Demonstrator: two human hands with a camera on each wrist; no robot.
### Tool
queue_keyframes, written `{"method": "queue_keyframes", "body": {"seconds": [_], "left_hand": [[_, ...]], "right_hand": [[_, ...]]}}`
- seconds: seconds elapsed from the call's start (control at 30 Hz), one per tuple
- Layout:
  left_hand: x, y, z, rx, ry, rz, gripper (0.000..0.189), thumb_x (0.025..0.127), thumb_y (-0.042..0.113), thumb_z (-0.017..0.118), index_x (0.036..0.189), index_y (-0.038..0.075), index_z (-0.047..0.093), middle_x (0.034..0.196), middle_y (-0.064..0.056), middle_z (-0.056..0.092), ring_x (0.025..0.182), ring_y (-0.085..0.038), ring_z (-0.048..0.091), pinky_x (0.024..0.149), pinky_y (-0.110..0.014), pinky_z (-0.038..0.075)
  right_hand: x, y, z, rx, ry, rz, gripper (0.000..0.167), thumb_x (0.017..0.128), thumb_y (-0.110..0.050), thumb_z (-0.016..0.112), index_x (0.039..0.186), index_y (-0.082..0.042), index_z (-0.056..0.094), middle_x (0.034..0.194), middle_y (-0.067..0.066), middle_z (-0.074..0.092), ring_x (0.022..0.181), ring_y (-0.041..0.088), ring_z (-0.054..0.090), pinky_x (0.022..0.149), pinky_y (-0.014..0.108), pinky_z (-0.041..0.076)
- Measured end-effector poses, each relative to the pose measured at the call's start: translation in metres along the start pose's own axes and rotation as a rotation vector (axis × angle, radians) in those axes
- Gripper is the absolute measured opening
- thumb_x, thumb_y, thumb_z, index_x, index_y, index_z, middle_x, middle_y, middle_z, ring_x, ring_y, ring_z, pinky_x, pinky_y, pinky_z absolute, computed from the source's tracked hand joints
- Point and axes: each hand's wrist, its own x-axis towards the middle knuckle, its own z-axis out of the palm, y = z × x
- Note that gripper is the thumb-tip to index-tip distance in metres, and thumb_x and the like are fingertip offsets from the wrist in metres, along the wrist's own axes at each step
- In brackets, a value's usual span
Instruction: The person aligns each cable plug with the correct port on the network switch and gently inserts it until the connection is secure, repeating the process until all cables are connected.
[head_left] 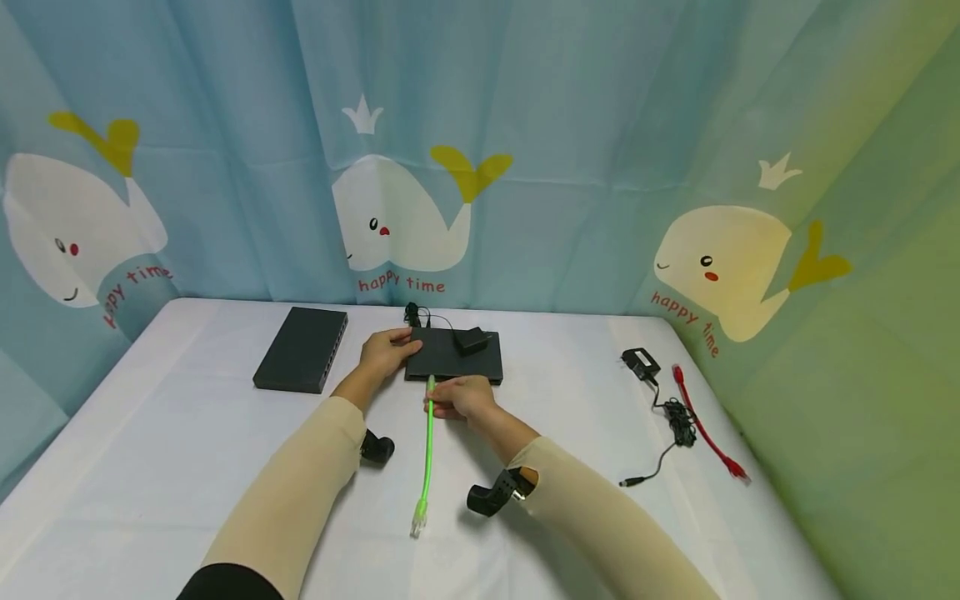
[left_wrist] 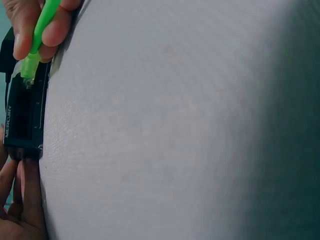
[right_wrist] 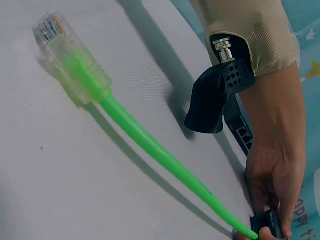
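Observation:
A black network switch [head_left: 442, 357], lettered MERCURY in the left wrist view, lies at the back middle of the white table. My left hand [head_left: 385, 355] grips its left end, thumb on top. My right hand [head_left: 467, 396] pinches a bright green Ethernet cable [head_left: 428, 458] close to one plug. In the left wrist view that plug [left_wrist: 30, 69] is at the switch's front port face; how far in it sits, I cannot tell. The cable's other plug [right_wrist: 67, 52] points toward the table's front. A black power adapter [head_left: 471, 341] rests on top of the switch.
A second black switch box [head_left: 302, 350] lies to the left. At the right are another power adapter [head_left: 641, 364] with a bundled cord [head_left: 680, 421] and a red Ethernet cable [head_left: 701, 429]. A whale-print curtain [head_left: 555, 225] hangs behind the table.

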Motion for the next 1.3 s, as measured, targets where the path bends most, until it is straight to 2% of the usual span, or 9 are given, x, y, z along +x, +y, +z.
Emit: {"method": "queue_keyframes", "body": {"seconds": [0.13,0.23,0.5,0.67,0.83,1.0,1.1,1.2,1.3], "left_hand": [[-0.001,-0.005,0.0,-0.095,-0.021,-0.018,0.051,0.095,0.025,0.068,0.142,0.013,0.055,0.138,-0.013,0.058,0.12,-0.028,0.059,0.093,-0.033,0.055],[0.0,-0.007,0.0,-0.131,-0.025,-0.017,0.05,0.094,0.024,0.069,0.141,0.015,0.056,0.135,-0.013,0.059,0.115,-0.028,0.062,0.09,-0.032,0.057],[0.003,-0.008,0.0,-0.151,-0.035,-0.021,0.048,0.095,0.024,0.068,0.141,0.015,0.056,0.134,-0.013,0.059,0.112,-0.029,0.063,0.088,-0.031,0.058],[0.001,-0.008,0.001,-0.163,-0.025,-0.027,0.048,0.095,0.023,0.068,0.141,0.015,0.057,0.133,-0.013,0.059,0.11,-0.029,0.064,0.088,-0.031,0.058],[0.0,-0.007,0.0,-0.165,-0.024,-0.026,0.048,0.095,0.021,0.068,0.141,0.015,0.056,0.132,-0.013,0.059,0.11,-0.029,0.064,0.087,-0.032,0.058],[-0.001,-0.007,0.0,-0.169,-0.018,-0.03,0.047,0.095,0.02,0.068,0.14,0.014,0.057,0.13,-0.013,0.059,0.11,-0.028,0.064,0.087,-0.031,0.058],[-0.001,-0.006,0.0,-0.178,-0.017,-0.034,0.047,0.095,0.02,0.068,0.14,0.015,0.057,0.129,-0.012,0.059,0.109,-0.029,0.064,0.087,-0.031,0.058],[-0.001,-0.005,0.001,-0.181,-0.017,-0.039,0.047,0.095,0.02,0.068,0.14,0.015,0.057,0.131,-0.012,0.059,0.111,-0.028,0.063,0.088,-0.032,0.058],[-0.002,-0.005,0.0,-0.182,-0.022,-0.04,0.048,0.095,0.021,0.068,0.141,0.016,0.056,0.133,-0.012,0.058,0.114,-0.029,0.062,0.089,-0.033,0.057]], "right_hand": [[0.0,0.003,0.0,0.002,-0.002,-0.015,0.017,0.087,0.004,0.07,0.102,0.012,0.07,0.077,0.015,0.074,0.055,0.009,0.067,0.057,0.021,0.058],[0.0,0.003,0.0,0.003,0.002,-0.021,0.017,0.088,0.004,0.069,0.102,0.012,0.07,0.078,0.015,0.074,0.055,0.008,0.067,0.057,0.02,0.058],[-0.006,0.001,-0.006,-0.023,-0.02,-0.012,0.021,0.09,0.001,0.069,0.108,0.011,0.069,0.077,0.011,0.074,0.061,0.01,0.069,0.063,0.024,0.06],[-0.017,-0.007,-0.023,-0.042,-0.007,-0.056,0.024,0.091,-0.001,0.068,0.111,0.012,0.068,0.086,0.016,0.075,0.065,0.012,0.071,0.066,0.027,0.061],[-0.022,-0.028,-0.05,-0.035,0.083,-0.119,0.026,0.092,-0.002,0.067,0.114,0.012,0.066,0.091,0.015,0.075,0.066,0.012,0.071,0.064,0.024,0.06],[-0.011,-0.049,-0.078,-0.055,0.174,-0.152,0.031,0.093,-0.007,0.068,0.12,0.009,0.065,0.095,0.011,0.073,0.074,0.015,0.072,0.068,0.025,0.061],[-0.001,-0.055,-0.089,-0.09,0.2,-0.198,0.035,0.094,-0.008,0.067,0.124,0.01,0.062,0.111,0.019,0.071,0.09,0.025,0.073,0.075,0.029,0.061],[0.008,-0.055,-0.095,-0.126,0.212,-0.208,0.037,0.095,-0.008,0.065,0.127,0.01,0.06,0.126,0.024,0.064,0.105,0.031,0.069,0.08,0.03,0.06],[0.017,-0.05,-0.098,-0.154,0.225,-0.172,0.039,0.095,-0.01,0.066,0.129,0.009,0.06,0.128,0.024,0.063,0.102,0.028,0.07,0.083,0.031,0.06]]}}
